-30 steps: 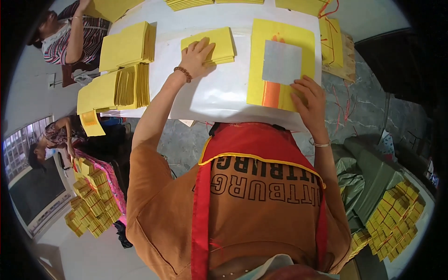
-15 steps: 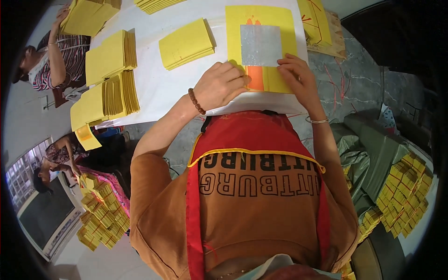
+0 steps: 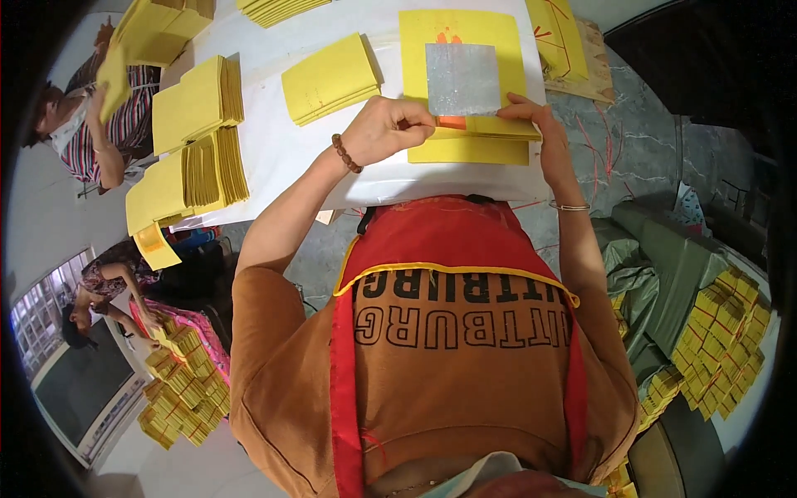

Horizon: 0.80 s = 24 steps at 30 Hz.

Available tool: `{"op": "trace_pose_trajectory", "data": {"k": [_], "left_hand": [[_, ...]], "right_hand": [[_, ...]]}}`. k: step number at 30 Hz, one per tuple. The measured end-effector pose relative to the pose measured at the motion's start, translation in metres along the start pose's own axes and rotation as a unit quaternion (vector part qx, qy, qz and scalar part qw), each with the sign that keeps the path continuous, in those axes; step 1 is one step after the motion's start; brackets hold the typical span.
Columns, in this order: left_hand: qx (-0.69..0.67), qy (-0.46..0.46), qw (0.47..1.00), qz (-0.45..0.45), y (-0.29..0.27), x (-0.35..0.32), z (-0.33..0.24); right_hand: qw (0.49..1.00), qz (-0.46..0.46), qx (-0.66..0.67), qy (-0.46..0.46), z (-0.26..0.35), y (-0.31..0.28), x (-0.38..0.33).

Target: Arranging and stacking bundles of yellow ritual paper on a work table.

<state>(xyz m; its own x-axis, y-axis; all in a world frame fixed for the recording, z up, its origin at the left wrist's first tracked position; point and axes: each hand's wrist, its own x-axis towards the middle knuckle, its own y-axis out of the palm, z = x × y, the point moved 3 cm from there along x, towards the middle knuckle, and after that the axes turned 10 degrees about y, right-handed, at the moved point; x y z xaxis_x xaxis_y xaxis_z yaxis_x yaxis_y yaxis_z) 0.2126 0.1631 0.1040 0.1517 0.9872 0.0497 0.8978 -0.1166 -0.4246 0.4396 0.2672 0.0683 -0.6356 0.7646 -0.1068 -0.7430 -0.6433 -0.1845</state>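
A yellow paper sheet (image 3: 415, 66) lies on the white-covered table before me, with a silvery square (image 3: 462, 79) on its middle and orange marks above that. The near edge of the sheet is turned up, and a short piece of an orange strip (image 3: 452, 122) shows along the fold. My left hand (image 3: 388, 129) pinches the fold at its left end, and a brown bead bracelet circles that wrist. At the right end, the fingers of my right hand (image 3: 540, 129) are bent over the folded edge. Beneath the fold, more yellow paper (image 3: 469, 152) shows.
A small yellow paper stack (image 3: 330, 79) lies left of the sheet. Folded yellow bundles (image 3: 189, 104) line the table's left side. A co-worker (image 3: 104, 133) handles yellow paper at far left; another person (image 3: 116, 290) sits by tied bundles (image 3: 187, 373). More bundles (image 3: 721, 344) are piled at right.
The near edge of the sheet has been folded up and away from me, up to the silvery square. Both hands moved slightly forward with it. The co-worker at far left lifted some yellow paper.
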Motion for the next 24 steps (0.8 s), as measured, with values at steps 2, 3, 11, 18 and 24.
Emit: {"op": "trace_pose_trajectory", "data": {"k": [2, 3, 11, 18, 24], "left_hand": [[-0.038, -0.015, 0.999, 0.015, 0.000, 0.002, 0.004], [-0.038, -0.015, 0.999, 0.014, -0.001, 0.002, 0.004], [-0.106, -0.059, 0.992, 0.020, -0.001, 0.003, 0.007], [-0.140, -0.076, 0.987, 0.023, 0.002, 0.006, 0.016], [-0.145, -0.087, 0.985, 0.011, -0.002, 0.012, 0.015]], "right_hand": [[1.000, 0.001, -0.002, 0.004, 0.001, 0.000, 0.001], [1.000, -0.007, 0.006, 0.020, 0.002, 0.000, 0.000], [0.999, 0.032, 0.012, -0.003, -0.011, -0.004, 0.001], [0.996, 0.057, 0.029, -0.055, -0.010, -0.006, -0.003], [0.998, 0.055, 0.012, -0.042, -0.003, -0.010, 0.004]]}}
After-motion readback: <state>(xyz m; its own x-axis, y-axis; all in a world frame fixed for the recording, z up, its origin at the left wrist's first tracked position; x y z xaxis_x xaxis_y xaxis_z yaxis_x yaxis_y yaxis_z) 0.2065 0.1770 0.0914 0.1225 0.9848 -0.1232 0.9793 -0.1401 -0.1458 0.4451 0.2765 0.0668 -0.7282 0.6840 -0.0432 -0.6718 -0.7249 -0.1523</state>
